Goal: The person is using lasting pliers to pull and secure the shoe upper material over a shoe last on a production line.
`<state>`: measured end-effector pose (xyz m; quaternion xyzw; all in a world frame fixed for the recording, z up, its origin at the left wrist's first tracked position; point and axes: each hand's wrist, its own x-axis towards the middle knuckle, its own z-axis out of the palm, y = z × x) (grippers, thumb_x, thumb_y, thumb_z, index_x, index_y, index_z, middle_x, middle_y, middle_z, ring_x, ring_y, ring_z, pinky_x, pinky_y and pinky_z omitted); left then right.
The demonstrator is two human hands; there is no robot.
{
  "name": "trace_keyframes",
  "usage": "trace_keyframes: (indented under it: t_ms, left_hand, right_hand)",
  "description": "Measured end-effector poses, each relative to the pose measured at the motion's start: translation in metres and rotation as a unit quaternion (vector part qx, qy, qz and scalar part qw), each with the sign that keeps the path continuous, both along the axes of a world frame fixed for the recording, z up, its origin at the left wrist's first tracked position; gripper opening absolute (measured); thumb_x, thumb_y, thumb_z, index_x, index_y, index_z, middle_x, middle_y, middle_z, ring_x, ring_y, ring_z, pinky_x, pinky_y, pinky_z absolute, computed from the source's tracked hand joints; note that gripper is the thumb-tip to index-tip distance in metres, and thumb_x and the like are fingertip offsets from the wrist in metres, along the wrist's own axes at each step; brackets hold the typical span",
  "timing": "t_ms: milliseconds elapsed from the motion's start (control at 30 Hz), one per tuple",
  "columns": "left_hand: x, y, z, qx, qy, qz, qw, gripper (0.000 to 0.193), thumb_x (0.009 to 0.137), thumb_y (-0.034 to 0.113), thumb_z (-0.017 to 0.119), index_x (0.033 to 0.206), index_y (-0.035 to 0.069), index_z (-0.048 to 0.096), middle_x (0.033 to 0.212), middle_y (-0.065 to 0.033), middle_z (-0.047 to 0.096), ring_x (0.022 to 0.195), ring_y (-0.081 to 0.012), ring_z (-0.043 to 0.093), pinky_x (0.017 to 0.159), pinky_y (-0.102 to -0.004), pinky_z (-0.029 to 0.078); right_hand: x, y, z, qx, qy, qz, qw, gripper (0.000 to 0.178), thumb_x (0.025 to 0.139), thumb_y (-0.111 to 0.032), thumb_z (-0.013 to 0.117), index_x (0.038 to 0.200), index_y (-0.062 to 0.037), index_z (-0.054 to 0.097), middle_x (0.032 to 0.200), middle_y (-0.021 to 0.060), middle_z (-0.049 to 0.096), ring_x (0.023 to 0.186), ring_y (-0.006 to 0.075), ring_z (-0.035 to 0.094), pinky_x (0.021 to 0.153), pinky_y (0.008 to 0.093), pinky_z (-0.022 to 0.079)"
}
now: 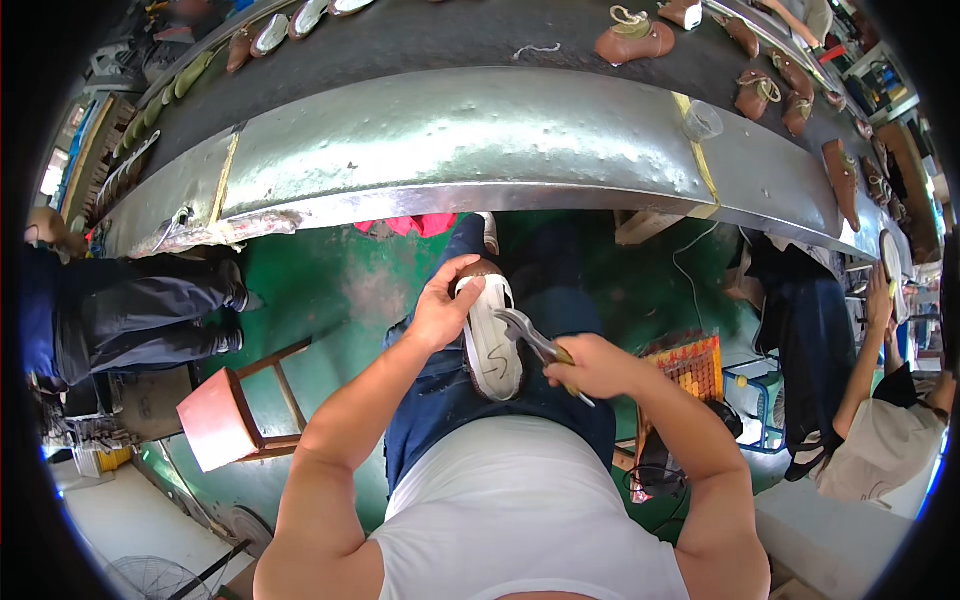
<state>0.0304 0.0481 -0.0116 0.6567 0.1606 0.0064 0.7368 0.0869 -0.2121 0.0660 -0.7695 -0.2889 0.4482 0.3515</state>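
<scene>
A shoe point(493, 340) rests on my lap with its pale underside turned up and a dark pen line drawn near the end closest to me. Brown upper shows at its far end. My left hand point(445, 306) grips that far end, thumb on the underside and fingers round the side. In my right hand point(592, 366) is a pair of metal pincers point(522, 328), held by yellowish handles. Their curved head lies at the shoe's right edge; whether the jaws bite on anything is too small to tell.
A metal-edged bench point(450, 140) with a dark conveyor belt point(420, 45) crosses ahead, carrying several brown shoes point(636, 42). A pink-topped stool point(222, 420) stands at left. People sit on both sides; the one at right holds a shoe sole point(891, 262). A woven-backed chair point(690, 375) is at right.
</scene>
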Motion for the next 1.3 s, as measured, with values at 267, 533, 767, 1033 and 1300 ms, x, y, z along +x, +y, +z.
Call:
trace_keyframes:
  t_ms: [267, 533, 767, 1033, 1300]
  left_hand:
    - [-0.003, -0.013, 0.014, 0.113, -0.023, -0.056, 0.992, 0.058, 0.091, 0.017, 0.070, 0.141, -0.001, 0.046, 0.128, -0.0163, 0.061, 0.117, -0.0203, 0.057, 0.100, -0.0329, 0.046]
    - [-0.030, -0.036, 0.032, 0.193, -0.052, -0.111, 0.973, 0.072, 0.089, 0.019, 0.071, 0.145, -0.010, 0.035, 0.140, -0.0252, 0.051, 0.128, -0.0289, 0.054, 0.106, -0.0362, 0.043]
    - [-0.030, -0.050, 0.039, 0.443, -0.282, -0.129, 0.841, 0.046, 0.088, 0.024, 0.067, 0.123, 0.000, 0.049, 0.111, -0.0210, 0.058, 0.102, -0.0359, 0.058, 0.088, -0.0422, 0.046]
    - [0.010, -0.032, 0.008, 0.309, -0.111, -0.019, 0.944, 0.027, 0.100, 0.027, 0.054, 0.085, 0.004, 0.055, 0.062, -0.0085, 0.054, 0.060, -0.0299, 0.057, 0.059, -0.0387, 0.046]
    - [0.009, -0.022, -0.018, -0.170, 0.160, 0.130, 0.964, 0.034, 0.098, 0.019, 0.053, 0.130, 0.007, 0.052, 0.098, -0.0042, 0.062, 0.088, -0.0178, 0.061, 0.079, -0.0345, 0.053]
  right_hand:
    - [-0.011, 0.024, -0.018, 0.157, -0.190, -0.155, 0.957, 0.028, 0.101, -0.021, 0.048, 0.097, 0.0039, 0.058, 0.079, 0.0185, 0.061, 0.075, 0.0302, 0.064, 0.072, 0.0401, 0.050]
    - [0.010, 0.013, -0.039, 0.155, -0.102, -0.306, 0.934, 0.042, 0.099, -0.043, 0.054, 0.090, -0.0020, 0.058, 0.070, 0.0118, 0.058, 0.063, 0.0260, 0.059, 0.061, 0.0390, 0.046]
    - [0.040, 0.008, 0.005, 0.107, 0.097, -0.171, 0.975, 0.056, 0.084, -0.046, 0.074, 0.105, 0.0030, 0.057, 0.084, 0.0057, 0.058, 0.075, 0.0110, 0.053, 0.065, 0.0279, 0.046]
    - [0.037, -0.015, -0.013, 0.218, 0.100, -0.125, 0.963, 0.057, 0.079, -0.032, 0.076, 0.119, 0.0016, 0.053, 0.096, 0.0033, 0.057, 0.085, 0.0112, 0.053, 0.076, 0.0283, 0.047]
    - [0.042, -0.014, -0.019, 0.096, 0.084, -0.234, 0.964, 0.047, 0.083, -0.030, 0.072, 0.115, 0.0015, 0.057, 0.098, 0.0054, 0.059, 0.088, 0.0121, 0.054, 0.079, 0.0302, 0.047]
